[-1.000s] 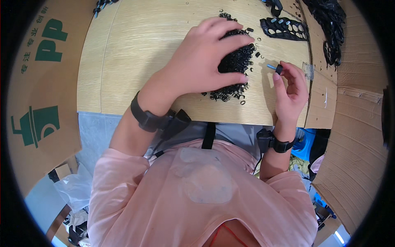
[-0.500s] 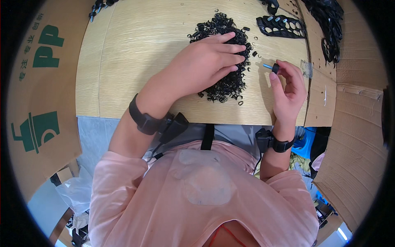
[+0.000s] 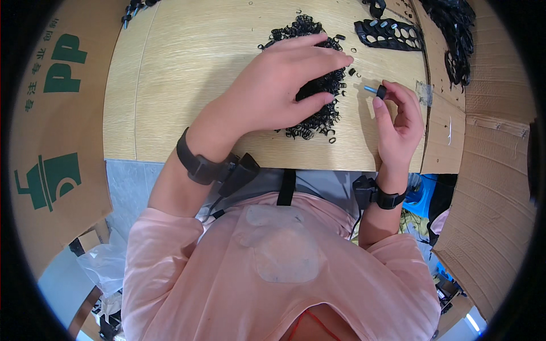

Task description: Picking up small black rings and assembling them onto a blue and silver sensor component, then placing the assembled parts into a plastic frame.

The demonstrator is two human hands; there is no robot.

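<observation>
A heap of small black rings (image 3: 310, 125) lies on the wooden tabletop in front of me. Over this heap my left hand (image 3: 278, 82) reaches with its fingers spread and the thumb apart, covering much of it. Whether the fingertips touch the rings I cannot tell. To the right of the heap, my right hand (image 3: 400, 125) pinches a knob screw (image 3: 381, 91) between thumb and fingers. Its head is black and round, and its bluish metal shank points left, away from the fingers.
A black strip with holes (image 3: 398, 41) lies at the far right, with several metal pegs on it. Black stringy material (image 3: 449, 23) hangs beyond. More black-headed screws (image 3: 129, 12) sit at the far left. Cardboard walls (image 3: 495, 187) rise on both sides of the tabletop (image 3: 187, 51).
My left hand's fingers have spread, with the thumb farther from the index finger and the fingertips slightly farther away over the heap. The right hand keeps its place, still pinching the knob screw.
</observation>
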